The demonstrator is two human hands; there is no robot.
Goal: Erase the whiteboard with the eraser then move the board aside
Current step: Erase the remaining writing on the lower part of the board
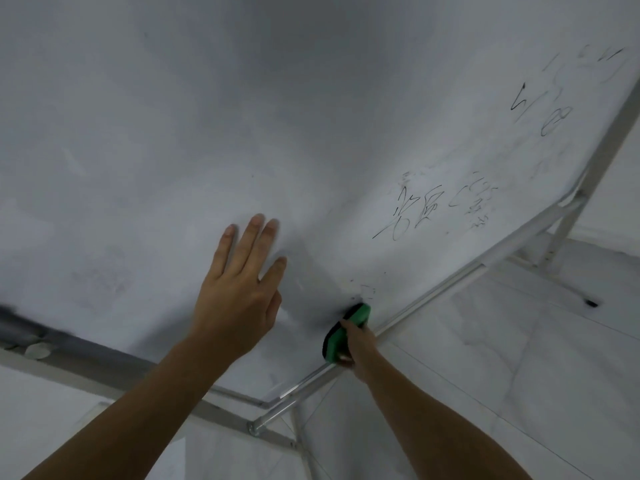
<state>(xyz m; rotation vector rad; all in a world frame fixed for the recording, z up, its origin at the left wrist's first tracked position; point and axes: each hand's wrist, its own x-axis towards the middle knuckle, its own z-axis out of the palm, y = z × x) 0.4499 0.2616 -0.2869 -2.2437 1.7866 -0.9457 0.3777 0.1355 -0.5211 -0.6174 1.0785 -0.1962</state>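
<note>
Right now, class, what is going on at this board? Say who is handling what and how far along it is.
A person is wiping a whiteboard. The right hand grips a green eraser low on the board, just above its bottom frame. The left hand rests flat on the board, fingers straight. Black writing shows right of the eraser and in the upper right, so the erasing is not finished.

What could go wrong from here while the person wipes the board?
The eraser in the right hand sits at the bottom edge of the whiteboard, so it could slip off onto the frame. The black writing further right is unwiped and might be missed. The left hand, flat on the board, may push it away.
</note>
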